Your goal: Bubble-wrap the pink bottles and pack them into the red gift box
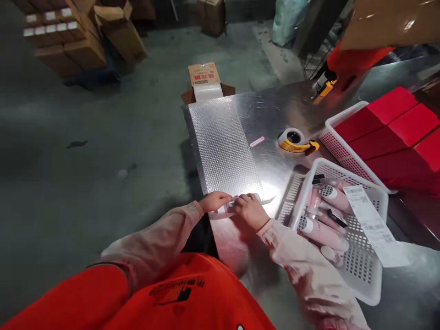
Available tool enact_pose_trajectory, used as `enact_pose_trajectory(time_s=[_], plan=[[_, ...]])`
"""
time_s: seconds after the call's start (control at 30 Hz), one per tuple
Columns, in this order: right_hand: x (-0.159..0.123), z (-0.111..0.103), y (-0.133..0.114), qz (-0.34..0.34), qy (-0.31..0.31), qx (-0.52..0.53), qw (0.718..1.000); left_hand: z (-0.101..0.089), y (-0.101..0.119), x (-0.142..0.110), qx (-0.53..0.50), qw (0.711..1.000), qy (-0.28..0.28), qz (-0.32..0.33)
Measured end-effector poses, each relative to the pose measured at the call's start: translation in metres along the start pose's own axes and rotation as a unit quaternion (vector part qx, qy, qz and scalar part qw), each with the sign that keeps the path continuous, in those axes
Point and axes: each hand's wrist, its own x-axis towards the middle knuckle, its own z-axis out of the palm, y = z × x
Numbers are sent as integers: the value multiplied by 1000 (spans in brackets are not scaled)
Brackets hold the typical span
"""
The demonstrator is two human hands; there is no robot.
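Observation:
A long sheet of bubble wrap (225,142) lies along the left side of the metal table. At its near end, my left hand (216,201) and my right hand (250,210) hold a rolled edge of the wrap, fingers closed over it. Between them shows a small pale pink and white item (222,209), partly inside the film; its kind I cannot make out. A thin whitish flap sticks out to the right of my right hand.
On the right, a white basket (373,293) holds pink tubes and a strip of labels (373,224). Behind it are red boxes (388,123) in another basket. A tape dispenser (297,141) and a small pink-white strip (257,142) lie mid-table. An open carton (204,75) stands beyond the table edge.

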Motion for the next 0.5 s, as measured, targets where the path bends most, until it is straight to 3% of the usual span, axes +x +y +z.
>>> enact_pose_trajectory(time_s=[0.07, 0.13, 0.27, 0.37, 0.5], plan=[[19, -12, 9, 12, -54, 35, 998, -11, 7, -7, 21, 1000, 11, -5], [35, -18, 17, 33, -101, 74, 992, -18, 17, -21, 75, 995, 64, 4], [61, -17, 38, 64, -124, 122, 983, -1, 41, -51, 253, 942, 211, 72], [82, -12, 54, 89, -135, 215, 963, 31, 49, -51, 341, 917, 190, 79], [102, -18, 70, 108, -128, 227, 959, 61, 44, -24, 406, 898, 170, -13]])
